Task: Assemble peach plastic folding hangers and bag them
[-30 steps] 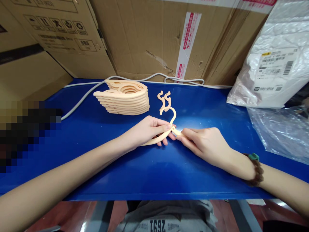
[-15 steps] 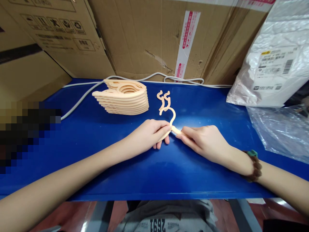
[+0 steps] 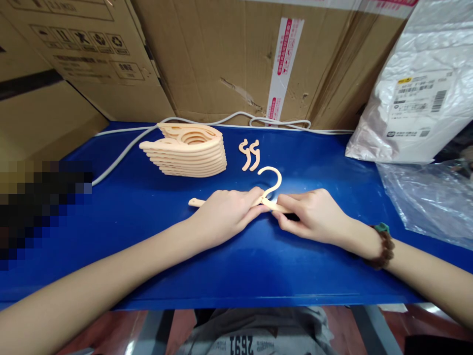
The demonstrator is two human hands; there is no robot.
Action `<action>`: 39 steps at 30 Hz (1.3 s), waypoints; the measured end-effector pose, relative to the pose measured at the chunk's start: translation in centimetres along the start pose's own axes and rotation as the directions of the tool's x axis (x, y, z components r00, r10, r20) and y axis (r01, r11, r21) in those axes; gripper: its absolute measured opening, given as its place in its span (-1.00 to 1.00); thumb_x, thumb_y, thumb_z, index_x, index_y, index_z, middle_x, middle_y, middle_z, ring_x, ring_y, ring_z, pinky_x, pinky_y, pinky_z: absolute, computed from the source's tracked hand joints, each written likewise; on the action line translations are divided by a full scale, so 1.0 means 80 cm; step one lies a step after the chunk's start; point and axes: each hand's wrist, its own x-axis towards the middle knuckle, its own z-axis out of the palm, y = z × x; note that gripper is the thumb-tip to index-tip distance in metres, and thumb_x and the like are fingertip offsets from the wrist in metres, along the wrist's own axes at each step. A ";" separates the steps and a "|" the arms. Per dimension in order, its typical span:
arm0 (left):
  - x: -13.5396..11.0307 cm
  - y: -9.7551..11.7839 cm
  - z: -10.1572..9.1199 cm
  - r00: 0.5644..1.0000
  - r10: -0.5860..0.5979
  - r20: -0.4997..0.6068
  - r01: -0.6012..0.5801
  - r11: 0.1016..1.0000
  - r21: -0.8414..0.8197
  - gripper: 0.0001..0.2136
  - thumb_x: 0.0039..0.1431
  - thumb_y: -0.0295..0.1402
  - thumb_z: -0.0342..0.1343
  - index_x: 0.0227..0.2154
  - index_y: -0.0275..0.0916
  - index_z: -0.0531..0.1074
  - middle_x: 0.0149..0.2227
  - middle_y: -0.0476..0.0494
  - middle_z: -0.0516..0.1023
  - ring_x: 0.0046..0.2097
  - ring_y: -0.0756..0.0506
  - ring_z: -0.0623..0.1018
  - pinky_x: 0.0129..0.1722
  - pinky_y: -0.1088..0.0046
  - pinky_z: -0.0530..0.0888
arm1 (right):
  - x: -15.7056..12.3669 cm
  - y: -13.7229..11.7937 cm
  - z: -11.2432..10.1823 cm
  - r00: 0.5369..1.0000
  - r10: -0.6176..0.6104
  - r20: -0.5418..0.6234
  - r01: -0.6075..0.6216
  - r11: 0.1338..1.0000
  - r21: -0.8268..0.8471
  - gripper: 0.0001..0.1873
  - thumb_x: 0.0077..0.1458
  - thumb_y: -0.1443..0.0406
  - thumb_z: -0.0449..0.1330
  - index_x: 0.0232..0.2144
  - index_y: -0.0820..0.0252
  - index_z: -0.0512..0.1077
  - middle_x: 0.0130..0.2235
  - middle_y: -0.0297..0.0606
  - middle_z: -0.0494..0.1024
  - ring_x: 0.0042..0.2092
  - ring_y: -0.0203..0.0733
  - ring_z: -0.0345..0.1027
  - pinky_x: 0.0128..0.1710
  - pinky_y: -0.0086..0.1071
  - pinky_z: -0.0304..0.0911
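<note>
Between my hands is a cream plastic clothes hanger (image 3: 279,178), its curved hook pointing away from me. My left hand (image 3: 231,212) grips its left arm close to the hook's base, and the arm's tip sticks out past the back of that hand. My right hand (image 3: 314,214) pinches the right arm; the far end is hidden under the fingers. Just beyond the hook lie two small curved cream pieces (image 3: 254,157), side by side. A neat stack of folded cream hangers (image 3: 185,153) sits farther back, to the left.
A blue table (image 3: 236,266) carries everything. Cardboard boxes (image 3: 207,59) stand along the back and left, with a white cable (image 3: 125,157) in front. On the right are a white labelled parcel bag (image 3: 414,98) and a clear plastic bag (image 3: 417,197).
The hanger's hook has shifted right and turned flatter. My left hand has rolled over its arm, the fingers below no longer show, and the left arm's tip has come into view.
</note>
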 end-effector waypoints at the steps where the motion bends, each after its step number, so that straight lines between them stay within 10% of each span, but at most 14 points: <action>1: 0.000 0.000 0.000 1.000 0.007 -0.001 -0.007 1.000 0.020 -0.63 0.47 -0.08 -0.22 -0.07 -0.23 0.36 -0.23 -0.20 0.64 -0.27 -0.23 0.62 -0.42 0.41 0.23 | 0.001 0.003 0.000 1.000 -0.005 -0.025 0.005 1.000 0.001 -0.53 0.35 0.00 -0.07 -0.41 0.18 0.37 -0.53 -0.31 0.50 -0.57 -0.32 0.20 -0.49 -0.37 -0.18; 6: 0.000 -0.001 0.000 0.999 0.041 -0.035 -0.038 0.996 0.079 -0.67 0.45 -0.07 -0.15 -0.16 -0.20 0.36 -0.35 -0.10 0.62 -0.36 -0.20 0.60 -0.45 0.42 0.18 | 0.004 0.016 -0.002 0.986 -0.021 -0.166 0.025 0.999 0.020 -0.40 0.39 -0.08 -0.16 -0.45 0.19 0.37 -0.49 -0.29 0.51 -0.49 -0.28 0.28 -0.37 -0.37 0.03; 19: 0.002 -0.003 0.002 0.997 0.034 -0.067 -0.022 0.985 0.170 -0.65 0.44 -0.03 -0.14 -0.20 -0.20 0.36 -0.39 -0.08 0.61 -0.38 -0.20 0.61 -0.48 0.42 0.16 | 0.003 0.017 -0.011 0.856 -0.123 -0.502 0.042 0.985 -0.169 -0.78 0.34 0.23 0.10 -0.31 0.23 0.45 -0.23 -0.12 0.55 -0.24 -0.13 0.30 -0.23 -0.25 0.13; 25: 0.002 -0.003 0.002 0.998 0.029 -0.058 -0.019 0.985 0.171 -0.64 0.45 -0.03 -0.15 -0.20 -0.20 0.36 -0.40 -0.07 0.61 -0.38 -0.20 0.61 -0.47 0.42 0.17 | -0.001 0.014 -0.004 0.892 -0.190 -0.409 0.167 0.982 -0.091 -0.81 0.35 0.28 0.08 -0.19 0.27 0.46 -0.49 -0.35 0.52 -0.50 -0.32 0.32 -0.42 -0.39 0.13; 39: -0.001 -0.002 0.002 0.997 0.046 -0.069 -0.034 0.985 0.171 -0.66 0.45 -0.06 -0.15 -0.15 -0.20 0.37 -0.39 -0.08 0.61 -0.38 -0.20 0.61 -0.48 0.42 0.14 | 0.000 0.018 0.002 0.918 -0.209 -0.336 0.193 0.978 -0.080 -0.73 0.35 0.26 0.09 -0.05 0.32 0.47 -0.33 -0.23 0.64 -0.40 -0.27 0.48 -0.39 -0.42 0.21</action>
